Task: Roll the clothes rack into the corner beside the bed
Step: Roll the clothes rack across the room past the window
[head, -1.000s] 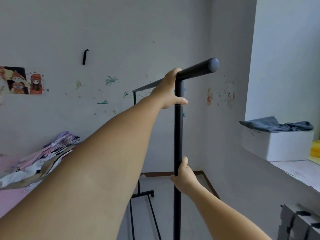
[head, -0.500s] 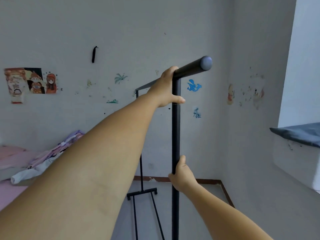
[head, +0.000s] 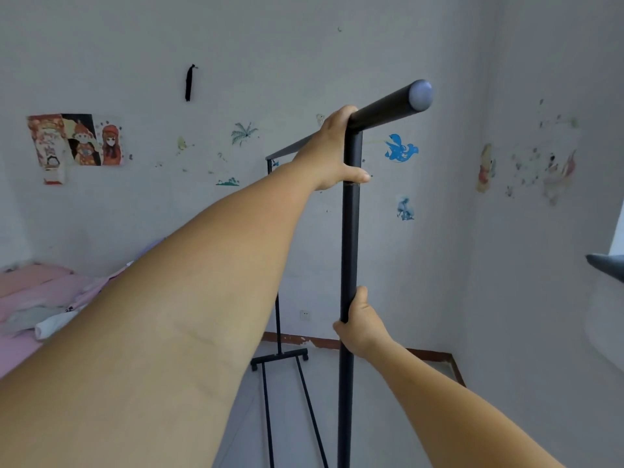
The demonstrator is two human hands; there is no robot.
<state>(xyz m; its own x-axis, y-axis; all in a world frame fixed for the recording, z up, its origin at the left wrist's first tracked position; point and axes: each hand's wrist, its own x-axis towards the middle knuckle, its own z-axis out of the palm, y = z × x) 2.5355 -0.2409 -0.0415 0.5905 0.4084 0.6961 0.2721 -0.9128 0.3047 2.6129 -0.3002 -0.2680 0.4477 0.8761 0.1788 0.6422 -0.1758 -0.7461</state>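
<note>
Black metal tubing forms the clothes rack [head: 349, 238], which stands upright in the middle of the view with no garments on it. 1 round top rail [head: 388, 108] runs from a capped near end at upper right back toward the far wall. 2 vertical posts carry it: the near post drops straight down out of the bottom of the view, and the far post ends at a cross foot [head: 279, 358] on the floor. 2 thin rods run along the floor from that foot toward the camera. Small stubs show at the ends of the foot, probably casters, though they are too small to confirm.

Left hand [head: 332, 153]: closed over the top rail at its joint with the near post, thumb laid across the post. Right hand [head: 361, 324]: wrapped around the near post at mid height, thumb pointing up along the tube.

Room edges: the back wall [head: 304, 45] carries stickers, a poster [head: 76, 140] and 1 socket [head: 305, 314] low down. It meets the right wall [head: 540, 298] in a corner just right of the rack. A brown skirting strip [head: 435, 354] traces both walls at floor level. The bed [head: 33, 292], with pink bedding and loose clothes, lies at left against the back wall. Bare floor [head: 415, 383] lies between the bed and the right wall, around the far foot and into the corner. A dark ledge edge [head: 606, 266] projects from the right wall at about mid height.
</note>
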